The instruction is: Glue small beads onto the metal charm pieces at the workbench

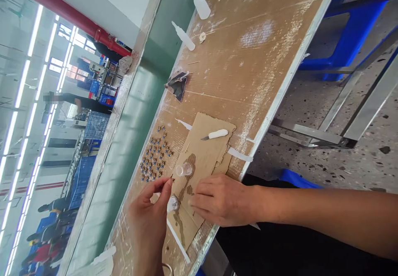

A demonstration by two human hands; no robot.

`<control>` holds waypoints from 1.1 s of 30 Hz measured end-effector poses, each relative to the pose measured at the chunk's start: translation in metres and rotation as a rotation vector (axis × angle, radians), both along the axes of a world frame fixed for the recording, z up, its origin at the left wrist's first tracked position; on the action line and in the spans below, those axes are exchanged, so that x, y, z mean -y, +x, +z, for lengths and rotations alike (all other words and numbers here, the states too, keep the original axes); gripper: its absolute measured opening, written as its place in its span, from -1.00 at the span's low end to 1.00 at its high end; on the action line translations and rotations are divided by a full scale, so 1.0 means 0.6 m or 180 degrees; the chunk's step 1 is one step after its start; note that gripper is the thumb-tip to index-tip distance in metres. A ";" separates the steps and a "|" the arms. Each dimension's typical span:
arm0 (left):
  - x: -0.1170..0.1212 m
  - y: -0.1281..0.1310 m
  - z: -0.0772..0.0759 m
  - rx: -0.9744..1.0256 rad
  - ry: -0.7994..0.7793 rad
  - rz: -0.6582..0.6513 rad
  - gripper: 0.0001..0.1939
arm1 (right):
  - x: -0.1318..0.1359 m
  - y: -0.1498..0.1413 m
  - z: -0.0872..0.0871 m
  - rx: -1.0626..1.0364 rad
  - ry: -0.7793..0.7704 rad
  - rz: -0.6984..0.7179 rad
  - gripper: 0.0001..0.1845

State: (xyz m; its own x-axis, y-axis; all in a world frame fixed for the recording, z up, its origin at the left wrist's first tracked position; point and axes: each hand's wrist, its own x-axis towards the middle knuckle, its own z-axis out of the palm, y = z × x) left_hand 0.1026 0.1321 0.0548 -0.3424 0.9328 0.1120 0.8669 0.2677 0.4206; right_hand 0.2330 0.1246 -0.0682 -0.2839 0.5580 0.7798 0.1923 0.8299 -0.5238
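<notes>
My left hand [149, 216] pinches a tiny dark metal part between thumb and forefinger, above the cardboard sheet's edge. It looks like the small gold-and-blue parts [154, 153] standing in loose rows beyond it. My right hand [219, 199] rests over the cardboard sheet [208, 130], its fingers curled together and their tips turned down. Whatever they grip, if anything, is hidden. Between the hands and the rows stands a small clear cup [185, 169] on a wet stain. A second small cup [173, 203] with whitish contents sits right beside my left hand.
A white-handled knife [217, 134] lies on the cardboard. Two white nozzle bottles [201, 5] and a crumpled dark scrap [178, 86] lie farther along the brown workbench [236, 72]. A blue stool [351, 39] stands beside the bench. People work in the background.
</notes>
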 end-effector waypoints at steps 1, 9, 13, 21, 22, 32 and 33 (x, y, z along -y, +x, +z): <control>0.011 -0.006 0.000 0.0254 0.0089 0.0188 -0.80 | 0.000 0.000 0.001 -0.0047 0.0005 0.0013 -0.75; 0.151 -0.092 -0.028 0.1974 0.0908 0.1522 -0.70 | 0.005 0.002 0.004 -0.0238 -0.0121 0.0243 -0.81; 0.214 -0.130 -0.053 0.2130 0.1208 0.1833 -0.70 | 0.010 0.002 -0.002 -0.0209 -0.0099 0.0340 -0.87; 0.290 -0.178 -0.105 0.1067 0.1178 0.2137 -0.76 | 0.017 -0.004 -0.007 0.0001 0.0061 0.0241 -0.90; 0.294 -0.181 -0.108 0.0989 0.1123 0.2160 -0.76 | 0.017 -0.004 -0.007 0.0034 0.0074 0.0227 -0.90; 0.287 -0.186 -0.114 0.0682 0.0585 0.1941 -0.78 | 0.018 -0.007 0.001 0.0145 0.0194 0.0204 -0.88; 0.285 -0.186 -0.114 0.0616 0.0561 0.1903 -0.77 | 0.018 -0.007 0.002 0.0153 0.0199 0.0198 -0.88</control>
State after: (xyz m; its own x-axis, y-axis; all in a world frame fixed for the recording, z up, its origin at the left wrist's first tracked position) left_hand -0.0087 -0.0386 -0.0137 -0.8260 0.5485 0.1301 0.4940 0.5931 0.6358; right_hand 0.2289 0.1138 -0.0673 -0.3545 0.4888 0.7971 0.1631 0.8717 -0.4620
